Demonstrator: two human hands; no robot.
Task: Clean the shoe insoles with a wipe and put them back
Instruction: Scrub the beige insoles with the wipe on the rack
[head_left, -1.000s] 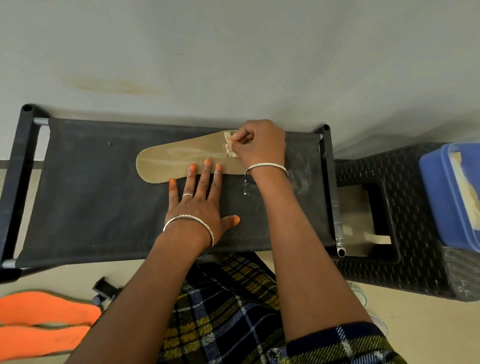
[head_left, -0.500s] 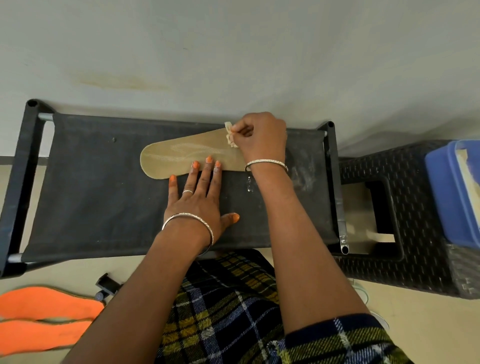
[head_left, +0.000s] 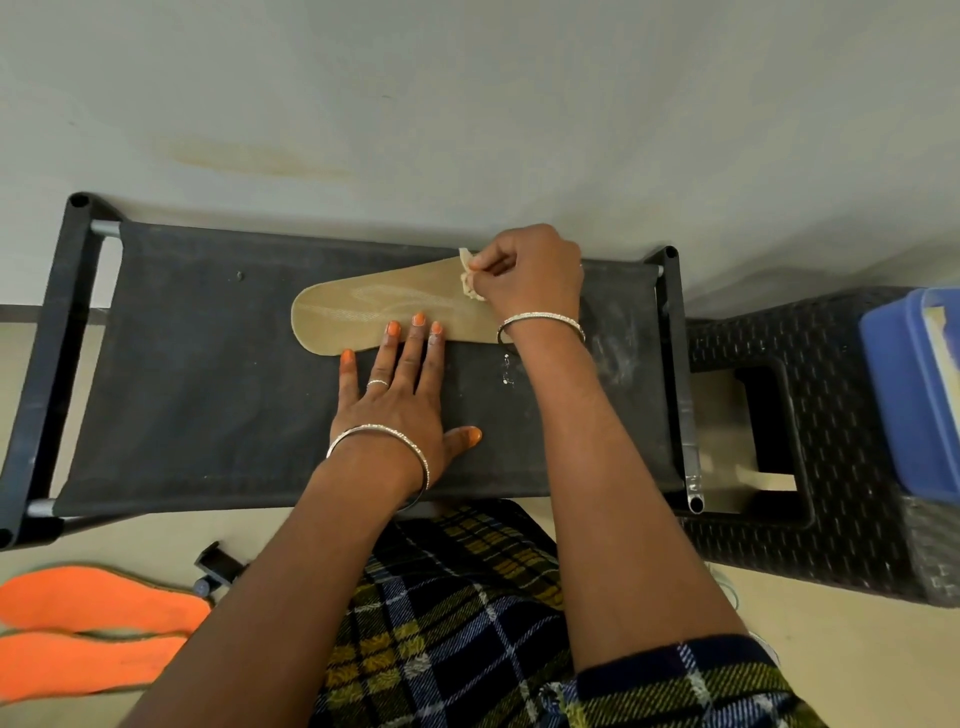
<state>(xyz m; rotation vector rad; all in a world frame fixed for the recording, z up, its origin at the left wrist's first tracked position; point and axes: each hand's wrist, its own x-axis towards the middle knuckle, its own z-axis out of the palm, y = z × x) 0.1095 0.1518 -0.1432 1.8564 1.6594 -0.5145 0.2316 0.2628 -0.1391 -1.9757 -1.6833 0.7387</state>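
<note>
Wipe (head_left: 469, 281) in curled right hand (head_left: 531, 275); flat left hand (head_left: 399, 406) on insole (head_left: 353, 307).

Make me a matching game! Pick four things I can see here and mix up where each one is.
Things:
1. tan insole
2. orange insoles
3. wipe
4. blue box

Places:
A. on the woven stool
B. pinched in the right hand
C. on the floor
D. on the black bench

Pairs: 1-D, 2-C, 3-B, 4-A
</note>
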